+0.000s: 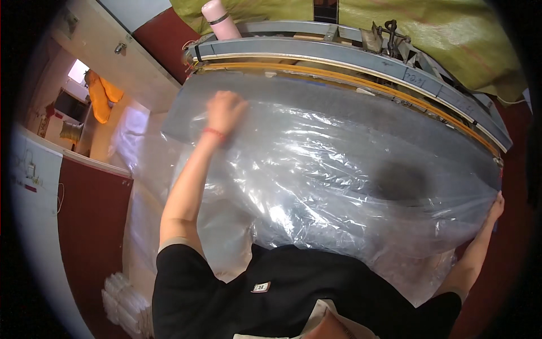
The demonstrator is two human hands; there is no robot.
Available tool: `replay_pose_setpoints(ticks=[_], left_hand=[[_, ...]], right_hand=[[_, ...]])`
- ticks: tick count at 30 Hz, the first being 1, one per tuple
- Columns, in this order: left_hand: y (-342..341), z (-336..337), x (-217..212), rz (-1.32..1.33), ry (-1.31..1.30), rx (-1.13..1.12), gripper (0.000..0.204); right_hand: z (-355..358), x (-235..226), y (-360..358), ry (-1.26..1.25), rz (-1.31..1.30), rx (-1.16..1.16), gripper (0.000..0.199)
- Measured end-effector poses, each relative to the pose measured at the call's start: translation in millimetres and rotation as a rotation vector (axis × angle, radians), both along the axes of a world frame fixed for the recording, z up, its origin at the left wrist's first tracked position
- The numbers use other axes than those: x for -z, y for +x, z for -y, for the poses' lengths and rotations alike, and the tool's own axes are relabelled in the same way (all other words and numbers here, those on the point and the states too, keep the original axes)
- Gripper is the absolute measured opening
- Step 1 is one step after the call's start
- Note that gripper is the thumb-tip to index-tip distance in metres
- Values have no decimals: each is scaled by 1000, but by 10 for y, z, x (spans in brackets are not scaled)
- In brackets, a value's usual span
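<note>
Clear plastic sheeting (pixel 316 181) lay spread over the grey padded table (pixel 186 113), its long axis running left to right. The left hand (pixel 224 112) rested curled on the sheet's far left part; whether it gripped could not be told. The right hand (pixel 497 204) pinched the sheet's right edge. A pink bottle (pixel 219 20) stood beyond, contents unseen.

A big clear plastic sheet (pixel 339 181) lies crumpled across a grey work table (pixel 361 107). The left hand (pixel 224 112) (a red band at its wrist) presses fisted on the sheet's far left part, while the right hand (pixel 497 206) grips its right edge. A pink bottle (pixel 219 20) stands behind the table's metal frame (pixel 350 56).
</note>
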State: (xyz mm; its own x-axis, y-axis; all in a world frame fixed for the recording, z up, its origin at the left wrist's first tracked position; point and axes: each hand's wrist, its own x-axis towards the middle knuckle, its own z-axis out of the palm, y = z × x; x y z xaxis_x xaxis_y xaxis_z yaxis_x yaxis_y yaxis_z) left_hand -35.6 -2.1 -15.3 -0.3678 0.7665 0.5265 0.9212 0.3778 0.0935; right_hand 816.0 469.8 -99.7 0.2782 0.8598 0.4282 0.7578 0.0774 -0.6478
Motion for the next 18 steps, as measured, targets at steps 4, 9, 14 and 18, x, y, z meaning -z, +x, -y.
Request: replay_pose_setpoints(ticks=[4,9,14,18], left_hand=[[-114,-54,176,74,4,-2,14],[78,-74,141,356,146,-49,13],[36,-16,168,262,84,14,15],[40,-286,180,274,176,64,15]], right_hand=[[290,-181,-104,-50,-478,-142,46],[846,-700,162,18,-702,-165,42],[1032,-832,-90,62,-685,-126,41],[860,-818,-72,103,-556,-38,33]])
